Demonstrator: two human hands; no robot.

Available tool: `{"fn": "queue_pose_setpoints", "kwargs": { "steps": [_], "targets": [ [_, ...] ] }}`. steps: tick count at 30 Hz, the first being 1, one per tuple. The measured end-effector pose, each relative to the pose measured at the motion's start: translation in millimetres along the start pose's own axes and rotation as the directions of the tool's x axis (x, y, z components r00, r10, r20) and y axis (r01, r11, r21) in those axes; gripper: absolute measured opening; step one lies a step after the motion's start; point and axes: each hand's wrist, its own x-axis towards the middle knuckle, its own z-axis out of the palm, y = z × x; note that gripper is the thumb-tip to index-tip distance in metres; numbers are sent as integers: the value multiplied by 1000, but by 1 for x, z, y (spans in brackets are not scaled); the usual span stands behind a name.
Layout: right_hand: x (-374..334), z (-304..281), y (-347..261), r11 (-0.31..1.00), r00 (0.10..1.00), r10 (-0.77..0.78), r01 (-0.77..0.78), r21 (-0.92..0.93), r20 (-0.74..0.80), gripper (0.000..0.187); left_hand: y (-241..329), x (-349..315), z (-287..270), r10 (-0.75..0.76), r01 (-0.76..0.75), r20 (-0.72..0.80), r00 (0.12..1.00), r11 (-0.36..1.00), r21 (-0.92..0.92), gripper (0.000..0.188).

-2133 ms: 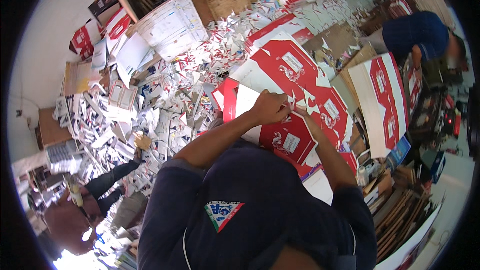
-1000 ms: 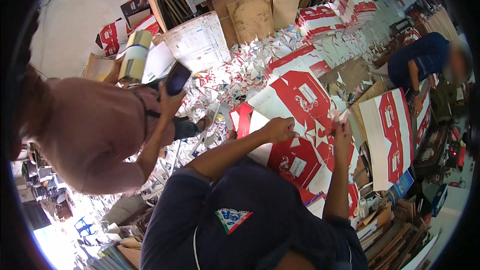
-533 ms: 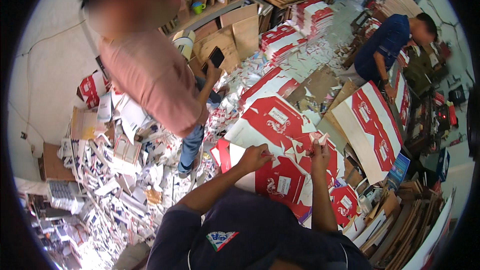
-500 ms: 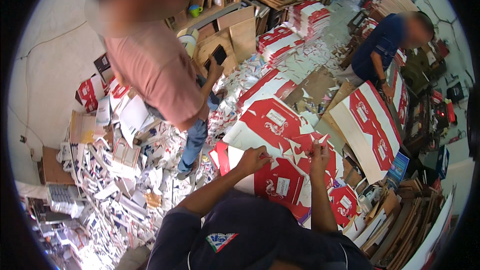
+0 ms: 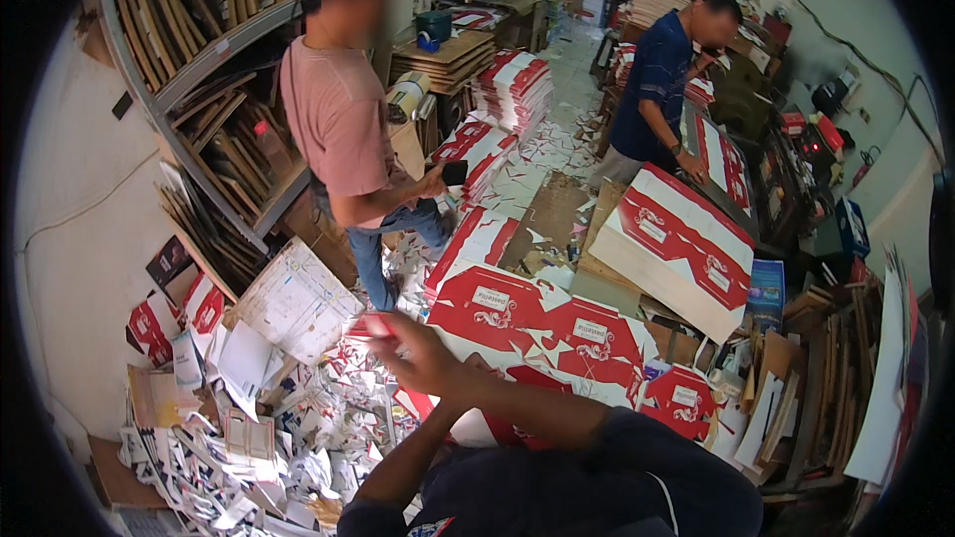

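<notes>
Head view: right hand [image 5: 426, 358] (blurred) overhangs left edge of red-white sheets [image 5: 587, 338].

This is a crowded workshop full of printed cardboard. Flat, glossy red-and-white cardboard sheets [image 5: 597, 330] lie in broad piles, and a tall red-and-white stack [image 5: 512, 89] rises from the floor farther back. Torn white and red paper offcuts [image 5: 298, 438] litter the floor thickly. A grey metal rack [image 5: 214, 57] by the pale wall is packed with thin brown wooden boards [image 5: 164, 22]. On the right, a co-worker in a dark blue shirt [image 5: 642, 89] leans over dark, bulky machinery [image 5: 781, 154] bearing a small red light.
</notes>
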Motion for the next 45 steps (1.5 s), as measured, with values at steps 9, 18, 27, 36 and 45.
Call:
{"fn": "queue_pose_setpoints", "kwargs": {
  "steps": [9, 18, 27, 36, 45],
  "targets": [
    [-87, -96, 28, 751, 708, 644, -510, -419, 290, 110, 55, -43, 0, 363, -187, -93, 927, 661, 726, 34],
    [-238, -168, -31, 552, 550, 834, -833, 39, -48, 45, 156, -114, 75, 582, -257, -75, 810, 466, 847, 29],
    [-263, -210, 11, 773, 679, 607, -624, 111, -413, 34, 183, -56, 114, 719, -524, 300, 627, 104, 845, 19],
    [-282, -196, 43, 753, 606, 627, -633, 181, -489, 34, 210, -38, 64, 438, -425, 372, 818, 25, 905, 67],
    [-275, -184, 50, 822, 647, 553, -528, 215, -525, 36, 201, -29, 2, 252, -222, 227, 941, -48, 974, 51]
  ]
}}
